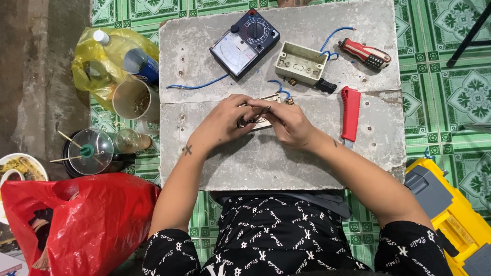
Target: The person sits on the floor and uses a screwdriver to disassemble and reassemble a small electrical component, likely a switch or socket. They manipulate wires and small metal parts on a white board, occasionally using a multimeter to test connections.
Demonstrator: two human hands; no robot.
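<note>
Held at the middle of the grey, chipped stone-slab table (230, 168): a small pale rectangular switch plate with a metal fitting (260, 121), pinched between both hands. Left grip (223, 121) closed on the plate's left end, fingers curled over its top; right grip (289, 122) clenched on the right end, fingertips meeting the left ones above the plate. Long axis of the plate running left to right, parallel to the near edge of the table, so each hand equally near, neither one favoured. Much of the plate hidden under the fingers; exact contact of the thin dark lever or wire at its top not clear.

Just beyond the plate, touching or nearly so: short blue insulated wire ends with brass terminals (280, 90). Further beyond, slightly right: an open cream plastic junction box (300, 63). Beyond and left of the plate: a black analogue multimeter with white dial face (244, 43), tilted. Right of the plate, well clear of the right hand: a red folding utility knife (350, 112), lying front to back. Far right beyond: a red-and-black-handled screwdriver (365, 54).
</note>
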